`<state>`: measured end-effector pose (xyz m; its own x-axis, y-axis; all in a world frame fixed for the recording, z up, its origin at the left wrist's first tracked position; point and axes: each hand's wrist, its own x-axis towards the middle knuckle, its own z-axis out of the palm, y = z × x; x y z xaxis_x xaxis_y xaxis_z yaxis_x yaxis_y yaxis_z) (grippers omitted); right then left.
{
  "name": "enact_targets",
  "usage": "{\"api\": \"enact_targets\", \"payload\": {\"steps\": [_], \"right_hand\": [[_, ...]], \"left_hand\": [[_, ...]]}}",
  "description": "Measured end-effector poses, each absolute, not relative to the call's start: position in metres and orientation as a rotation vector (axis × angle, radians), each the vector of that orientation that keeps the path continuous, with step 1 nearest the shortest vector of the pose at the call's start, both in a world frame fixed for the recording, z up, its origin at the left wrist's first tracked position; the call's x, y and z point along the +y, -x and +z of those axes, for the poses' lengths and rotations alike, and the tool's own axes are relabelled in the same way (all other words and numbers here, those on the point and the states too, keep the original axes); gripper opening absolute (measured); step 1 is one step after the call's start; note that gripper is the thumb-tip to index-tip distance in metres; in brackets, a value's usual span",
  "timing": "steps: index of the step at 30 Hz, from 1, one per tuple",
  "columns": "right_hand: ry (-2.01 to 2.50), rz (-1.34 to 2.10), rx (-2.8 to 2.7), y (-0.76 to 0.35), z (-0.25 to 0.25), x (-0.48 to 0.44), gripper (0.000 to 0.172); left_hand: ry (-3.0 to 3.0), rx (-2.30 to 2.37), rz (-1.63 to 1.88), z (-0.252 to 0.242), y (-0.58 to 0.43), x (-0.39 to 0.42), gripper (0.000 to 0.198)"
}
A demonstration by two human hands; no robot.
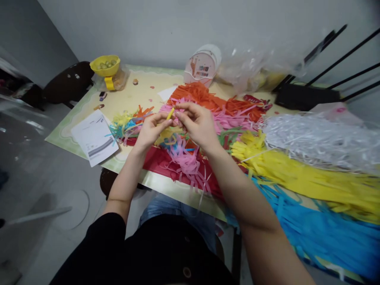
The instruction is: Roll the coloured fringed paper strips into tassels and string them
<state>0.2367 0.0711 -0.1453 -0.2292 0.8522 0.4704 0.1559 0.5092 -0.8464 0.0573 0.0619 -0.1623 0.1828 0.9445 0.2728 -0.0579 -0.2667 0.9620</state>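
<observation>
Both of my hands are raised over the table's near middle, fingertips close together. My left hand (152, 128) pinches a narrow yellow strip (170, 114), perhaps paper, that stands tilted between the hands. My right hand (194, 122) is closed in a pinch right beside the strip; what lies between its fingertips is too small to make out. Below the hands hang pink streamers (185, 160) mixed with yellow and blue ones, over dark red fringed material (160, 160). Behind them are orange streamers (204, 95); a multicoloured bunch (124, 122) lies left of my left hand.
Yellow fringe (291, 166), blue fringe (323, 221) and white strands in clear plastic (320, 134) cover the right side. A printed sheet (95, 136) overhangs the left edge. Behind stand a yellow bowl (105, 71), a white-and-pink tub (202, 67) and a black rack (308, 95).
</observation>
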Motion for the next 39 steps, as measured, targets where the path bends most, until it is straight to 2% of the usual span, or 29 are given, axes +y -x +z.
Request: {"api": "enact_targets", "payload": {"steps": [4,7,15,23,30,35,39], "right_hand": [[1.044,0.477,-1.773,-0.242,-0.141,0.056,0.026],[1.105,0.412,-1.858,-0.241,-0.137,0.049,0.017],[1.096,0.457,-1.861,-0.239,-0.134,0.048,0.012],[1.071,0.453,-1.828,-0.239,-0.132,0.046,0.011],[1.086,0.633,-1.800,-0.239,-0.131,0.048,0.003],[0.940,1.123,-1.634,-0.244,-0.143,0.059,0.039],[0.894,1.353,-1.613,-0.248,-0.152,0.064,0.044]], "left_hand": [[-1.280,0.945,1.409,-0.167,-0.057,0.062,0.048],[-1.316,0.949,1.398,-0.165,-0.059,0.059,0.051],[-1.493,1.123,1.374,-0.163,-0.062,0.051,0.042],[-1.644,1.150,1.376,-0.157,-0.065,0.047,0.045],[-1.793,1.143,1.474,-0.156,-0.071,0.041,0.025],[-2.035,1.346,1.358,-0.155,-0.069,0.035,0.015],[-2.227,1.470,1.225,-0.161,-0.070,0.029,0.011]]}}
